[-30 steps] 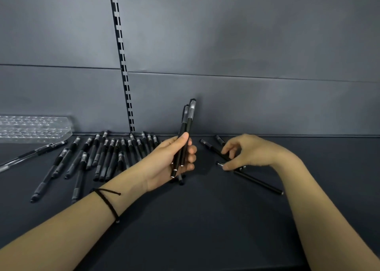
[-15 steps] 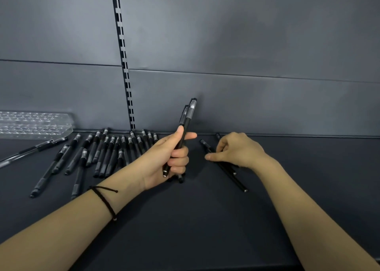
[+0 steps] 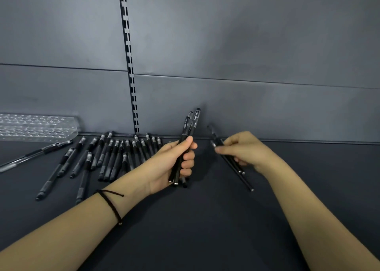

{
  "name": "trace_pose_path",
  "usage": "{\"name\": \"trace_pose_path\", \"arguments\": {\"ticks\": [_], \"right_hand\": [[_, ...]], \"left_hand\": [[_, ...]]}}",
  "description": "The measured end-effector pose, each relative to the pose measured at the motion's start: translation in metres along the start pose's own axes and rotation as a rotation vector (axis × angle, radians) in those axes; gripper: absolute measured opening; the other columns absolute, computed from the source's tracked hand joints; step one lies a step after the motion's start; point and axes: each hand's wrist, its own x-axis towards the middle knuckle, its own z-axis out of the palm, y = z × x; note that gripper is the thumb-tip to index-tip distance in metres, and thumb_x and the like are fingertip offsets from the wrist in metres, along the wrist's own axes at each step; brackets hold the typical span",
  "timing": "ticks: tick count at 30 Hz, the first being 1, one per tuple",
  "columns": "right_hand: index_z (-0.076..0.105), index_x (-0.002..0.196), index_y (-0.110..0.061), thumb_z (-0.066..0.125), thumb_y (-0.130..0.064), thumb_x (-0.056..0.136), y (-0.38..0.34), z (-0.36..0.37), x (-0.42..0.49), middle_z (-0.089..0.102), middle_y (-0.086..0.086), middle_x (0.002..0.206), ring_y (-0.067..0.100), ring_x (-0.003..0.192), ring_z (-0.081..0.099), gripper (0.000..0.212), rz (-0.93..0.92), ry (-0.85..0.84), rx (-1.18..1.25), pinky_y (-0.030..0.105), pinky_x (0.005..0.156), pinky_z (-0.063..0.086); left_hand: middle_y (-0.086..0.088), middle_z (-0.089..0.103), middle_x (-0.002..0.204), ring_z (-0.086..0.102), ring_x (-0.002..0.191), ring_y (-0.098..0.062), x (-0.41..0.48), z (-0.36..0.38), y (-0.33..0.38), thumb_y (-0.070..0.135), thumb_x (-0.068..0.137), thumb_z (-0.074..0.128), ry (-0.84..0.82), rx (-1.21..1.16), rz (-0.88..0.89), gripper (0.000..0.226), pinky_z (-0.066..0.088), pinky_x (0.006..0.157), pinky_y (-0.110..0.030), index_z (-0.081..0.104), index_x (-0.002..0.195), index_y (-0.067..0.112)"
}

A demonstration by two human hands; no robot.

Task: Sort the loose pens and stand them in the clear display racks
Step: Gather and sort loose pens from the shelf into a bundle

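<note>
Clear rack [image 3: 39,126]: lies at the far left on the dark shelf [image 3: 205,229], against the grey back wall [image 3: 246,44]. Only its right part is in view. Rows of round holes show through the plastic, and every pen in view is outside it.
Stray pens [image 3: 37,152]: two or so lie flat just in front of the rack, pointing at its near edge.
Loose pens [image 3: 109,157]: about twenty black pens lie side by side in a rough fan on the shelf, right of the rack, with their clear grey caps toward the wall.
Slotted strip [image 3: 129,65]: runs up the wall behind the fan.
Black cord [image 3: 111,205]: is tied round the left wrist.
Left hand [image 3: 174,163]: fingers and thumb are curled round a bundle of pens [image 3: 190,126].
Bundle of pens: three pens, nearly upright and leaning slightly right, caps up, with white "TEST" lettering. They are above the shelf, just right of the fan.
Right hand [image 3: 244,149]: is blurred, its fingers curled round a few dark pens [image 3: 230,160].
Dark pens: slant down to the right, near the wall. Whether the longest one touches the shelf I cannot tell.
</note>
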Motion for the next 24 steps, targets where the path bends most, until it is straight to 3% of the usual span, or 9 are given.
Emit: {"name": "trace_pose_path", "arguments": {"ticks": [2, 4, 8, 11, 14, 16, 18, 20, 24], "right_hand": [[0.059, 0.071, -0.011, 0.071, -0.016, 0.086, -0.007, -0.005, -0.004, 0.045, -0.003, 0.048, 0.008, 0.043, 0.041, 0.020, -0.048, -0.055, 0.390, 0.018, 0.037, 0.028], [0.061, 0.081, -0.006, 0.063, -0.013, 0.090, -0.016, -0.006, -0.010, 0.048, -0.004, 0.047, 0.006, 0.040, 0.044, 0.011, -0.086, -0.161, 0.666, 0.017, 0.037, 0.029], [0.061, 0.086, -0.002, 0.055, -0.009, 0.094, -0.024, 0.005, -0.015, 0.055, -0.006, 0.048, 0.005, 0.045, 0.050, 0.012, -0.171, -0.245, 0.720, 0.016, 0.042, 0.039], [0.063, 0.080, -0.006, 0.059, -0.010, 0.093, -0.023, 0.013, -0.015, 0.060, 0.000, 0.059, 0.008, 0.050, 0.053, 0.014, -0.248, -0.222, 0.646, 0.017, 0.047, 0.044], [0.067, 0.080, -0.010, 0.066, -0.018, 0.091, -0.020, 0.020, -0.014, 0.057, -0.002, 0.060, 0.007, 0.051, 0.047, 0.013, -0.356, -0.081, 0.391, 0.016, 0.050, 0.040], [0.069, 0.079, -0.014, 0.071, -0.025, 0.087, -0.019, 0.021, -0.012, 0.061, 0.000, 0.070, 0.006, 0.064, 0.053, 0.014, -0.418, 0.016, 0.258, 0.020, 0.062, 0.045], [0.070, 0.077, -0.013, 0.073, -0.029, 0.085, -0.018, 0.020, -0.011, 0.063, 0.001, 0.073, 0.008, 0.070, 0.055, 0.018, -0.434, 0.039, 0.215, 0.026, 0.071, 0.046], [0.069, 0.075, -0.013, 0.071, -0.032, 0.086, -0.018, 0.019, -0.012, 0.065, -0.002, 0.070, 0.004, 0.067, 0.054, 0.022, -0.414, 0.032, 0.196, 0.021, 0.067, 0.045], [0.068, 0.073, -0.014, 0.054, -0.043, 0.095, -0.020, 0.012, -0.012, 0.053, -0.008, 0.057, 0.002, 0.042, 0.038, 0.039, -0.213, 0.047, 0.335, 0.012, 0.041, 0.029]], "left_hand": [[-0.002, 0.064, 0.073, 0.063, 0.064, -0.013, 0.000, 0.001, 0.000, 0.030, 0.094, 0.056, 0.013, 0.007, -0.010, 0.019, 0.053, 0.054, -0.022, 0.055, 0.086, 0.013], [-0.013, 0.074, 0.099, 0.073, 0.091, -0.023, 0.001, 0.001, -0.001, 0.026, 0.097, 0.053, 0.001, -0.026, -0.024, 0.019, 0.061, 0.074, -0.030, 0.054, 0.086, 0.011], [-0.026, 0.068, 0.114, 0.067, 0.106, -0.036, -0.003, 0.004, 0.001, 0.026, 0.099, 0.050, -0.074, -0.039, -0.043, 0.027, 0.057, 0.089, -0.041, 0.053, 0.107, 0.001], [-0.024, 0.069, 0.112, 0.069, 0.104, -0.034, -0.006, 0.006, 0.001, 0.030, 0.101, 0.044, -0.148, 0.027, -0.062, 0.042, 0.059, 0.085, -0.039, 0.055, 0.125, -0.003], [-0.016, 0.074, 0.097, 0.073, 0.082, -0.023, -0.008, 0.008, 0.001, 0.032, 0.100, 0.047, -0.125, 0.073, -0.056, 0.035, 0.060, 0.069, -0.030, 0.058, 0.117, 0.003], [-0.010, 0.072, 0.083, 0.063, 0.063, -0.015, -0.007, 0.007, -0.001, 0.031, 0.098, 0.050, -0.072, 0.070, -0.031, 0.025, 0.052, 0.055, -0.023, 0.055, 0.107, 0.009], [-0.007, 0.066, 0.076, 0.055, 0.058, -0.012, -0.007, 0.007, -0.002, 0.031, 0.098, 0.051, -0.064, 0.060, -0.025, 0.023, 0.045, 0.050, -0.020, 0.053, 0.106, 0.010], [-0.002, 0.056, 0.069, 0.048, 0.056, -0.009, -0.005, 0.007, -0.002, 0.033, 0.096, 0.051, -0.088, 0.048, -0.026, 0.028, 0.041, 0.049, -0.019, 0.055, 0.110, 0.009], [0.004, 0.038, 0.061, 0.034, 0.051, -0.006, -0.002, 0.007, -0.002, 0.035, 0.091, 0.055, -0.064, -0.014, -0.027, 0.033, 0.032, 0.046, -0.017, 0.057, 0.110, 0.009]]}}
